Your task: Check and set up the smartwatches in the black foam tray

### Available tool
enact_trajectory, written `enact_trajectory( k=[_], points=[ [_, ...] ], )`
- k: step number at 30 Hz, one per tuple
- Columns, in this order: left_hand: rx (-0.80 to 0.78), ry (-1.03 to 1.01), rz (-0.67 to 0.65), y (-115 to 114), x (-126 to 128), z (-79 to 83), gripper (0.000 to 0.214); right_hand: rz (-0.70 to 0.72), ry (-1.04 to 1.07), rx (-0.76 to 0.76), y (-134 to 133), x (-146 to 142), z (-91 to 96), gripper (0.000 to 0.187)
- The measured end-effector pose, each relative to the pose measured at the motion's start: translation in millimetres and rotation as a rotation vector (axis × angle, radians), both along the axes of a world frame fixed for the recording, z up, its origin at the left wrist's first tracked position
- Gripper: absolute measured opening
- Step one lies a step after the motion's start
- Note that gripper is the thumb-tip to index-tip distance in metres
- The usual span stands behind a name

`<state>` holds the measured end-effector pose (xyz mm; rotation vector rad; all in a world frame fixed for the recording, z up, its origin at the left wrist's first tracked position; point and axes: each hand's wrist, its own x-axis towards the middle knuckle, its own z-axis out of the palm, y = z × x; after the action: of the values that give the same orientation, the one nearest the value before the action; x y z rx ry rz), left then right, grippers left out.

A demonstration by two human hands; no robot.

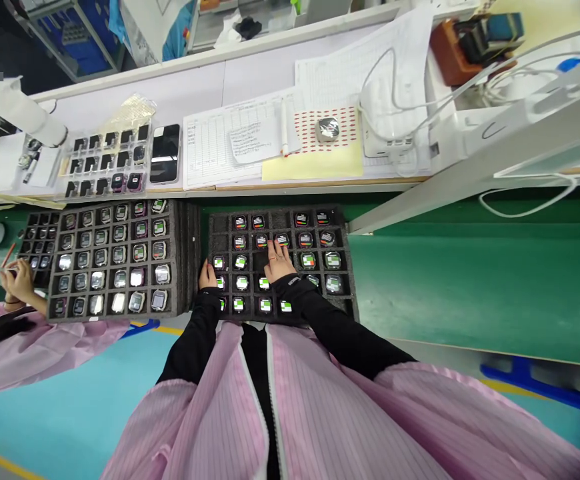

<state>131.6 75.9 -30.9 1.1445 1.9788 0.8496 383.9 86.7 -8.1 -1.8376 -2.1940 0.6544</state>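
A black foam tray (349, 267) lies in front of me on the green belt, its cells holding several small watch bodies with lit screens. My right hand (277, 261) rests on the tray's middle, fingers stretched forward and touching a watch body (282, 239) in the second row. My left hand (207, 275) lies on the tray's left edge with its fingers curled down over the rim next to a green-lit watch body (219, 263). Both arms wear black sleeves under a pink striped coat.
A second foam tray (180, 267) of watch bodies sits directly to the left. A co-worker's hands (17, 280) work at far left. Behind, a white shelf carries a clear tray (105, 163), a phone (165, 152), paper forms (220, 143) and cables. A green belt (470, 287) stretches right.
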Motion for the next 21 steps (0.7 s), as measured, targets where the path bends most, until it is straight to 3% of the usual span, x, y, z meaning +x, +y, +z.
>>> enact_trajectory(
  k=[4, 10, 12, 16, 21],
  points=[
    [-0.003, 0.023, -0.004, -0.4, -0.2, 1.0, 0.050, -0.121, -0.020, 0.036, -5.3, 17.9, -1.5, 0.084],
    [-0.023, 0.052, -0.006, 1.5, 0.5, 6.2, 0.052, -0.145, -0.002, -0.026, -6.4, 26.1, -3.7, 0.080],
    [-0.029, 0.051, -0.002, 1.8, 0.8, 7.8, 0.053, -0.120, 0.041, 0.002, -3.6, 15.7, 3.9, 0.082],
    [-0.035, 0.040, 0.002, 1.6, 2.6, 9.4, 0.056, 0.083, 0.133, 0.000, 4.9, -18.7, 22.1, 0.082],
    [-0.014, 0.047, -0.005, 0.5, 2.6, 6.1, 0.055, 0.186, 0.145, -0.024, 15.9, -54.9, 26.4, 0.082]
  ],
)
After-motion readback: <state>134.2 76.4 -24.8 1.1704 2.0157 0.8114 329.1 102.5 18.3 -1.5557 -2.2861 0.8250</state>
